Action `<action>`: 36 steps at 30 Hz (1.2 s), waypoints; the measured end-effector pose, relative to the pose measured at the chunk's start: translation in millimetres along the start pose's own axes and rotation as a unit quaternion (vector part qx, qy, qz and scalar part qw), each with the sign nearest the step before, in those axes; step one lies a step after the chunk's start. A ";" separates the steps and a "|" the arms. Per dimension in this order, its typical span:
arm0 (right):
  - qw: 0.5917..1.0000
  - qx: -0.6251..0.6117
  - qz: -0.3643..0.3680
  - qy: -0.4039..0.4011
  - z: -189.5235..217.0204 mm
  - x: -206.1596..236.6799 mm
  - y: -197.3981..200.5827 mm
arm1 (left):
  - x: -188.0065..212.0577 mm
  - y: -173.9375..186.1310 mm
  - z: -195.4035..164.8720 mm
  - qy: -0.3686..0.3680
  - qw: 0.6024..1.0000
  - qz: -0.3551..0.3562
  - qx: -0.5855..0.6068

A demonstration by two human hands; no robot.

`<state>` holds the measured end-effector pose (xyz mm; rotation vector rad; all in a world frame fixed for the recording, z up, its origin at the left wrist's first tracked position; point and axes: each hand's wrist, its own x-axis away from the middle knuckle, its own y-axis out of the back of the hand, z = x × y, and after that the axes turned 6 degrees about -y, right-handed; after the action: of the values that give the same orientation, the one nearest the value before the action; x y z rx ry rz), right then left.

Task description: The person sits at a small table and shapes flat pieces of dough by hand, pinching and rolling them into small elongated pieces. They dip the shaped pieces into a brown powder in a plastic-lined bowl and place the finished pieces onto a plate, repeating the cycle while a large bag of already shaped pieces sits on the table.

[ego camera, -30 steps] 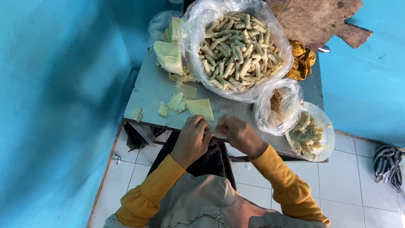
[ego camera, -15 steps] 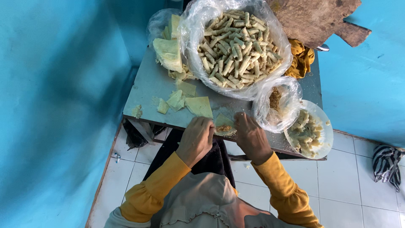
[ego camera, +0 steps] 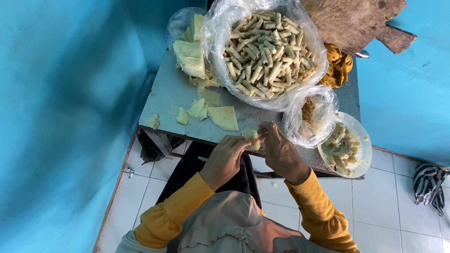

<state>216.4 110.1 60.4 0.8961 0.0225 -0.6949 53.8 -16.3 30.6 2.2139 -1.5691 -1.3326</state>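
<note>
hands met at the near edge of the grey metal table (ego camera: 164, 93), and i watched both work one small pale triangular pastry wrapper (ego camera: 251, 133). my left hand (ego camera: 225, 159) had its fingers curled, pinching the wrapper from the left; my right hand (ego camera: 280, 152) closed on it from the right, fingertips touching the left ones. two yellow sleeves ran back from the wrists.

i counted four loose pale wrapper pieces (ego camera: 224, 117) lying flat on the table just beyond the hands, and one stack of pale wrappers (ego camera: 190, 56) in a clear bag at the far left corner. one large clear plastic bag of finished rolled sticks (ego camera: 265, 51), too many to count, sat behind. one smaller clear bag of brown crumbs (ego camera: 307, 112) stood beside one white round bowl of pale filling (ego camera: 344, 150) at the right.
</note>
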 end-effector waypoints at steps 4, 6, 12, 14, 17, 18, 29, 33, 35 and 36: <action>0.999 0.009 0.042 -0.017 -1.1 2.9 -4.5 | 1.9 -5.6 6.2 0.005 0.999 0.034 -0.017; 0.998 0.046 0.022 0.023 -0.1 4.5 -5.5 | 2.4 -8.4 13.9 -0.015 0.998 0.048 -0.038; 0.999 0.036 0.037 0.012 1.2 6.7 -0.2 | -1.1 -12.5 37.6 -0.129 0.982 0.072 -0.119; 0.998 0.043 0.036 0.020 -0.6 5.7 0.1 | -3.3 -15.1 37.5 -0.115 0.982 0.070 -0.129; 0.996 0.068 0.016 0.050 -5.3 0.4 -2.4 | -7.1 -19.5 33.3 -0.023 0.995 0.044 -0.085; 0.995 0.080 0.007 0.062 -6.9 -3.6 -4.4 | -8.6 -20.1 32.8 -0.017 0.994 0.041 -0.096; 0.996 0.063 0.015 0.066 -12.2 -14.1 -9.1 | 2.5 -24.3 27.9 -0.114 0.976 0.037 -0.183; 0.995 0.080 -0.007 0.061 -10.5 2.7 -10.3 | -2.4 -25.5 30.1 -0.113 0.970 0.060 -0.205; 0.995 0.078 -0.014 0.063 -12.8 -0.8 -9.1 | -7.9 -25.8 32.0 -0.113 0.963 0.085 -0.229; 0.995 0.073 -0.014 0.062 -13.7 -6.4 -10.5 | -12.2 -25.2 34.3 -0.090 0.971 0.089 -0.204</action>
<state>209.1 119.1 46.1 1.0801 0.0961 -0.6728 46.4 17.7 3.2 1.7105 -1.3519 -1.6598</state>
